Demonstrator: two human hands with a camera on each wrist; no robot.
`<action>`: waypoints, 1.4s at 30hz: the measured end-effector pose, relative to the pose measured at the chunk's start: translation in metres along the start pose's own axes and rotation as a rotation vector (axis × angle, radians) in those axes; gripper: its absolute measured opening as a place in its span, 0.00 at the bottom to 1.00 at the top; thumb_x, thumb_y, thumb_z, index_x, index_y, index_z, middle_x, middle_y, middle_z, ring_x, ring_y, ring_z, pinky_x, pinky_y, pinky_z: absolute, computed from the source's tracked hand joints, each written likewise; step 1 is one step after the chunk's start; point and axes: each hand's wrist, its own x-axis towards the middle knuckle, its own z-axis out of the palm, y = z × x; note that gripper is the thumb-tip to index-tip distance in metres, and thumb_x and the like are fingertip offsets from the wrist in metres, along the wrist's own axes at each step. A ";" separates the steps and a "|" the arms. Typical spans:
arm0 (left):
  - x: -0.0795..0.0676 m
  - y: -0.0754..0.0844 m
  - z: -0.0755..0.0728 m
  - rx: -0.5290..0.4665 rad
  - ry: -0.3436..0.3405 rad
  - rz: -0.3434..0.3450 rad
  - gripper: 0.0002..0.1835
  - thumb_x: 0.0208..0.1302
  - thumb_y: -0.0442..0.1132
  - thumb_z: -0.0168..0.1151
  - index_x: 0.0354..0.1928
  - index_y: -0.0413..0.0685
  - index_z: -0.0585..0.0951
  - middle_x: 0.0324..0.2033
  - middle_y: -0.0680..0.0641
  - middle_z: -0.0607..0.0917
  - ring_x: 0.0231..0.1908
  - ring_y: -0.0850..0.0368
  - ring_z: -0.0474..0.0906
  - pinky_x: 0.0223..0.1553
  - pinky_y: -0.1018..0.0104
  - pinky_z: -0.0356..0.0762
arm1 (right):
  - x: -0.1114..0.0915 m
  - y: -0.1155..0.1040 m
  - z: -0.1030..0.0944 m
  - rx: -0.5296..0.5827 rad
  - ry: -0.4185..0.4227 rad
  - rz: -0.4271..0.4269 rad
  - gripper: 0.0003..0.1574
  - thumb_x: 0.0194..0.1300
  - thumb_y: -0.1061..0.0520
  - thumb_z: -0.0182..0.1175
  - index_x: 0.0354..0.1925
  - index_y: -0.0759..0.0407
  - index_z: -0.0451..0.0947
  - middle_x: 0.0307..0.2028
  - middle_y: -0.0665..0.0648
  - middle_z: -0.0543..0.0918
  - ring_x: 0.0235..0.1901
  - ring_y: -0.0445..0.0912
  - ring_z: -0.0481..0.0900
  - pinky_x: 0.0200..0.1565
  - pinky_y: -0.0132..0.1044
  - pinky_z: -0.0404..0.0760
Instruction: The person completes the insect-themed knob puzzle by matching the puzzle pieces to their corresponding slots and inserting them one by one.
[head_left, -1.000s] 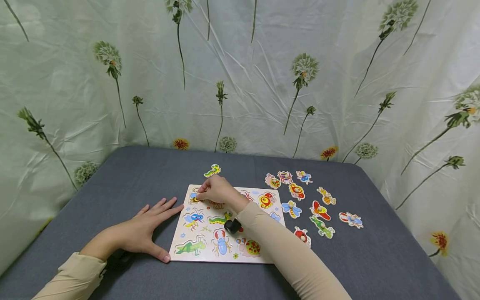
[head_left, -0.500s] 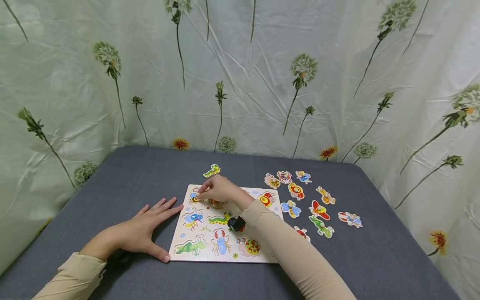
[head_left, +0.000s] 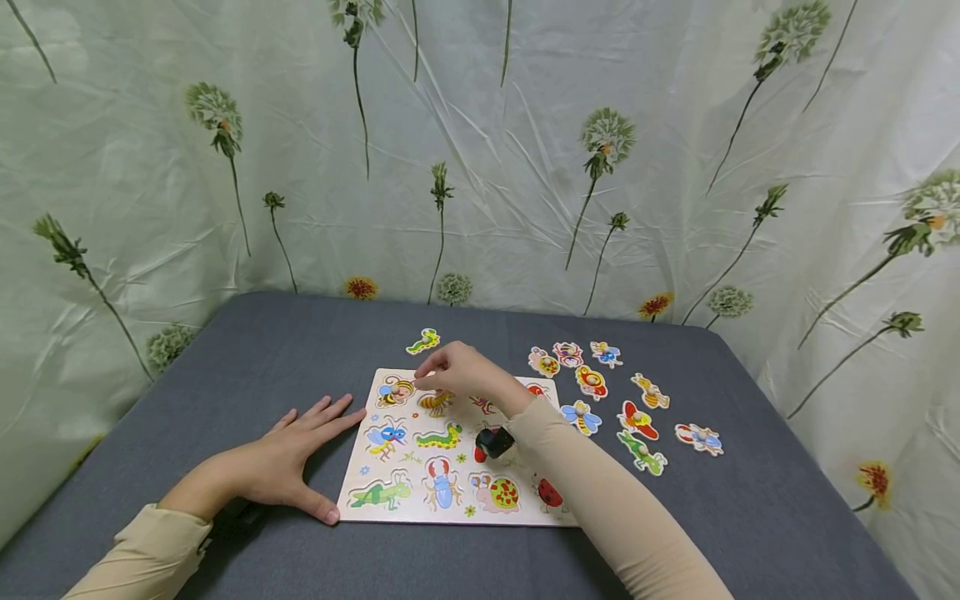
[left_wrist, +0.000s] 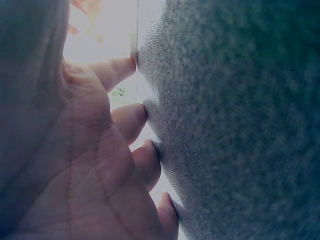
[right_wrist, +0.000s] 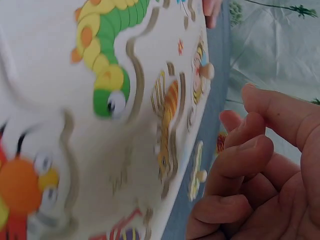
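My left hand (head_left: 281, 462) lies spread on the table, its thumb and index finger touching the left side of a wooden insect puzzle board (head_left: 442, 518). A bee piece (head_left: 394, 392) sits in the board's far left corner; its wooden knob stands up in the right wrist view. Just right of that bee, my right hand (head_left: 468, 373) hovers over the board's far edge with nothing between its loosely bent fingers (right_wrist: 245, 147). Part of the board lies hidden under the right forearm. Beyond it, a green caterpillar piece (head_left: 424, 341) rests on the table.
Several loose knobbed pieces lie right of the board, among them a snail (head_left: 544, 362), a dragonfly (head_left: 581, 417), a green grasshopper (head_left: 642, 452) and a blue beetle (head_left: 699, 439). Grey cloth covers the table (head_left: 285, 350). A flowered curtain (head_left: 510, 208) hangs behind.
My right hand has let go of the bee piece and moved right and slightly up from it, leaving the bee in the board's corner. The left hand has stayed put.
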 end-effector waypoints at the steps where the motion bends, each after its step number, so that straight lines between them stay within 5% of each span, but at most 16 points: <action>1: 0.000 0.000 0.000 -0.004 -0.001 -0.002 0.71 0.44 0.67 0.86 0.87 0.58 0.56 0.87 0.35 0.49 0.84 0.22 0.38 0.72 0.14 0.35 | -0.002 0.002 -0.003 0.002 0.003 -0.002 0.15 0.75 0.50 0.68 0.53 0.53 0.91 0.50 0.55 0.91 0.34 0.41 0.78 0.35 0.32 0.74; 6: 0.001 -0.001 -0.001 -0.015 0.001 -0.012 0.72 0.42 0.70 0.85 0.87 0.58 0.56 0.87 0.36 0.48 0.84 0.23 0.37 0.72 0.15 0.34 | -0.017 0.014 -0.016 0.024 0.029 -0.013 0.15 0.76 0.50 0.67 0.54 0.54 0.91 0.36 0.57 0.88 0.25 0.41 0.68 0.29 0.33 0.69; 13: 0.002 0.000 0.000 -0.020 -0.004 -0.006 0.72 0.42 0.70 0.85 0.87 0.58 0.56 0.87 0.36 0.48 0.84 0.23 0.37 0.72 0.15 0.34 | -0.038 0.031 -0.030 0.063 0.081 0.016 0.15 0.75 0.50 0.68 0.54 0.54 0.91 0.17 0.49 0.71 0.18 0.41 0.62 0.26 0.35 0.65; 31: 0.001 -0.004 0.000 -0.008 -0.005 -0.010 0.72 0.43 0.70 0.84 0.87 0.60 0.55 0.87 0.36 0.48 0.84 0.22 0.37 0.72 0.14 0.34 | -0.098 0.078 -0.051 -0.015 0.262 0.049 0.17 0.73 0.54 0.69 0.55 0.60 0.89 0.28 0.52 0.77 0.27 0.45 0.70 0.29 0.35 0.67; 42: 0.002 -0.006 0.002 -0.002 0.000 -0.007 0.71 0.43 0.69 0.85 0.87 0.61 0.56 0.87 0.36 0.48 0.84 0.22 0.38 0.71 0.14 0.35 | -0.139 0.114 -0.076 -0.013 0.348 0.085 0.18 0.75 0.53 0.67 0.58 0.62 0.87 0.23 0.51 0.75 0.20 0.42 0.65 0.24 0.34 0.65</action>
